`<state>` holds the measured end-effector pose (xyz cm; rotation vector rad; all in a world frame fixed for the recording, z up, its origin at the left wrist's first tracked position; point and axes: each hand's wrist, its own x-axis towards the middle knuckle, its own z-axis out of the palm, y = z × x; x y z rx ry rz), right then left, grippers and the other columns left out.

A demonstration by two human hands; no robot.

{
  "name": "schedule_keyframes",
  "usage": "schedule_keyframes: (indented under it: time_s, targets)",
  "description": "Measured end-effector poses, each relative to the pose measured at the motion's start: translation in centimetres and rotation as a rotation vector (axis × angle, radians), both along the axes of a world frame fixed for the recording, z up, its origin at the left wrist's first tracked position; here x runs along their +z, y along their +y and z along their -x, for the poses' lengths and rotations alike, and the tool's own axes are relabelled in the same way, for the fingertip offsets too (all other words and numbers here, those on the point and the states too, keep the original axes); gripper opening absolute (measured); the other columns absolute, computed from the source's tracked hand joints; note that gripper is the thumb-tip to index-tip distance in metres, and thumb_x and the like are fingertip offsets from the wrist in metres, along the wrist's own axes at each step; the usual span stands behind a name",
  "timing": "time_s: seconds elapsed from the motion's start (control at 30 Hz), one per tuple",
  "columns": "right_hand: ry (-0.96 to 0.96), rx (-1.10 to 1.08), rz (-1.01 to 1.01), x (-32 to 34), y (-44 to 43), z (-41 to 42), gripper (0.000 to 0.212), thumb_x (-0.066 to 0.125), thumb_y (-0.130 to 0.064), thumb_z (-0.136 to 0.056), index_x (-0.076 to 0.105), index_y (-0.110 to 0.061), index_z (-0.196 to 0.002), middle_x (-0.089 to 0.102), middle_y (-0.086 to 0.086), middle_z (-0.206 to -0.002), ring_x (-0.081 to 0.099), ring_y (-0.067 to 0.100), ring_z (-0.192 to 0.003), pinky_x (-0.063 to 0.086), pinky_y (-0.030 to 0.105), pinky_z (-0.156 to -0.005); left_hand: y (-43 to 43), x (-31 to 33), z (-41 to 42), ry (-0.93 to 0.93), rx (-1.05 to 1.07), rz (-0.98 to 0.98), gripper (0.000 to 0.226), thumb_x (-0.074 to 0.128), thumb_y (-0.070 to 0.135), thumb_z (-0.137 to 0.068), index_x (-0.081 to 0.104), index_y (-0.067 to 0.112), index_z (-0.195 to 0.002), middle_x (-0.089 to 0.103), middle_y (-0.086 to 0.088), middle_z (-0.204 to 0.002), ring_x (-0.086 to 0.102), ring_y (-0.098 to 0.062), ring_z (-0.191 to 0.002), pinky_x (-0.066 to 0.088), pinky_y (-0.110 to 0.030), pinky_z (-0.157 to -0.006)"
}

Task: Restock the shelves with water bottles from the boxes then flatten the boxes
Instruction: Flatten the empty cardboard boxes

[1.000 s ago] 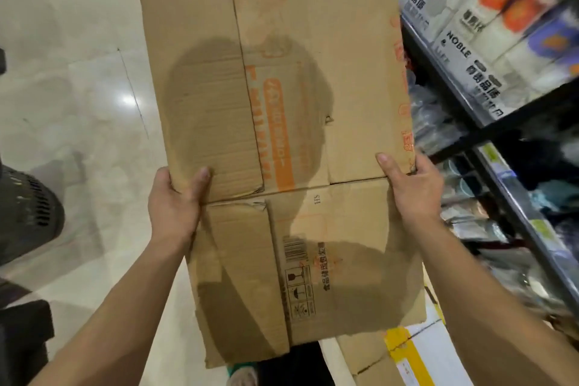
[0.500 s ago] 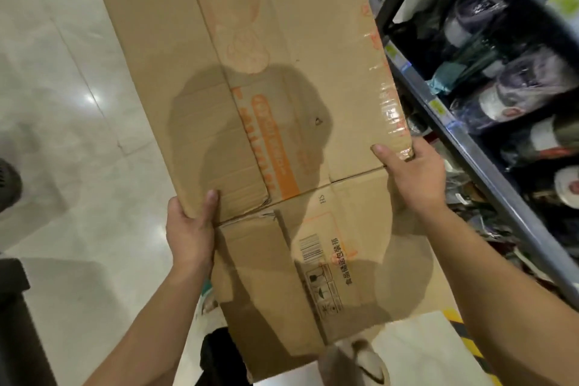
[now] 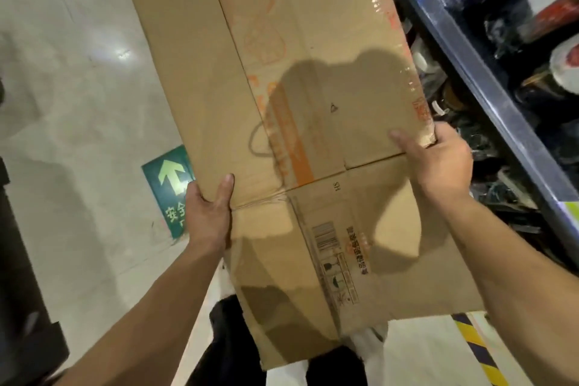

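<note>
The flattened box [image 3: 297,103] is filling the centre of the frame, hanging in the air above the floor [image 3: 78,103]. The left hand [image 3: 208,213] is gripping its left edge and the right hand [image 3: 438,163] is clasping the right edge beside the shelf [image 3: 488,97]. Both thumbs are lying on top, probably keeping the cardboard spread flat.

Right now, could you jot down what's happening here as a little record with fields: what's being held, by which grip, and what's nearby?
Item: flattened cardboard box, brown, orange print, barcode on the near flap
Left grip: holds the box's left edge, thumb on top
Right grip: holds the box's right edge, thumb on top
To the right: shelf with dark packaged goods
On the floor: green arrow sign, partly hidden by the box
Task stage: this box looks flattened
</note>
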<state>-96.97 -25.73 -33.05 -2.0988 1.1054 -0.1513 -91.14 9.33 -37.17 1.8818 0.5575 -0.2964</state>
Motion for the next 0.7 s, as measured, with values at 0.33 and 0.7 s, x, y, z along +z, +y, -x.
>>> schedule_keyframes:
  time_s: [0.33,0.7]
  targets:
    - [0.148,0.064,0.097,-8.0,-2.6,4.9,0.043,0.067,-0.07,-0.083,0.061,-0.031,-0.098,0.064,-0.014,-0.084,0.063,0.023,-0.089,0.051,0.041,-0.082,-2.9,-8.6,5.8,0.131,0.037,0.03,0.026,0.076,0.052,-0.088,0.057,0.038,-0.1,0.067,0.017,-0.105,0.065,0.008,-0.089,0.049,-0.012,-0.071]
    - [0.188,0.072,0.061,-25.6,-6.3,4.7,0.049,0.063,-0.073,-0.079,0.054,-0.025,-0.08,0.059,0.003,-0.067,0.057,0.035,-0.071,0.052,0.048,-0.074,-7.0,-24.3,6.9,0.206,0.081,0.002,0.032,0.075,0.056,-0.086,0.055,0.039,-0.104,0.066,0.016,-0.107,0.063,-0.003,-0.097,0.049,-0.021,-0.072]
